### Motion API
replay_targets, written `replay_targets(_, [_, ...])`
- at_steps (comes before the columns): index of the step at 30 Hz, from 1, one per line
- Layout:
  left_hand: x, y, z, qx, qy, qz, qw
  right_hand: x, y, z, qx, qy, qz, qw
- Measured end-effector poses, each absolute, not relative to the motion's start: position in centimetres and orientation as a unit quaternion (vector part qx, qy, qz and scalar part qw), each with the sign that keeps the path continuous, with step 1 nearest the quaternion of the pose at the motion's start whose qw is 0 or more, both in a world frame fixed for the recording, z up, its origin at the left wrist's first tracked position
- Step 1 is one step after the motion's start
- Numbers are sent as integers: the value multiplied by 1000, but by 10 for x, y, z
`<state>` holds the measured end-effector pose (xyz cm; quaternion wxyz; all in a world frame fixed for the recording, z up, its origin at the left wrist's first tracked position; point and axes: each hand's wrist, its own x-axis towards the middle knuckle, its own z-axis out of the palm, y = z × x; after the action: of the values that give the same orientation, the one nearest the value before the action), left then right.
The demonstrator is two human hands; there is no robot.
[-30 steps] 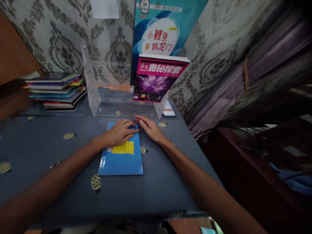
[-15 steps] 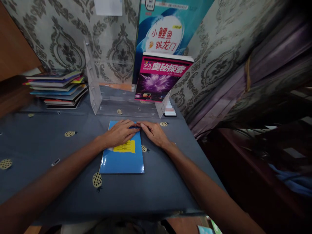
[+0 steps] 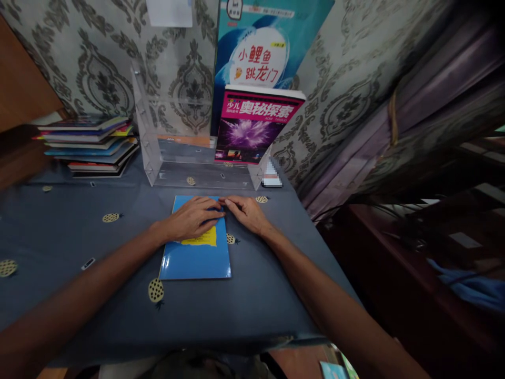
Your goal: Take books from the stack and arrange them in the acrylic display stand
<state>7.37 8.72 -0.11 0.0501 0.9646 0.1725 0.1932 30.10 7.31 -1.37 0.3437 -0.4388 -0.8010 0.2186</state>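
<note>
A thin blue book with a yellow text panel lies flat on the table. My left hand rests on its upper half, fingers stretched out toward the right edge and covering part of the panel. At the top right corner of the book is my right hand, its fingers extended and touching that corner. The fingertips of both hands nearly meet there. Neither hand has lifted the book.
Behind the book stands a clear acrylic rack holding a magenta book and a taller teal book. A stack of books lies at the back left. A blurred-out item sits right of the rack.
My left hand has shifted slightly, its fingers now a little more spread on the blue book. The whole view has moved slightly; the book stays flat.
</note>
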Motion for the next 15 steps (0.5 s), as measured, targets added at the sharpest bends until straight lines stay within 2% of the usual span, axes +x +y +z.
replay_targets(15, [74, 86, 1, 966, 168, 196, 25, 306, 37, -16, -447, -786, 230, 360])
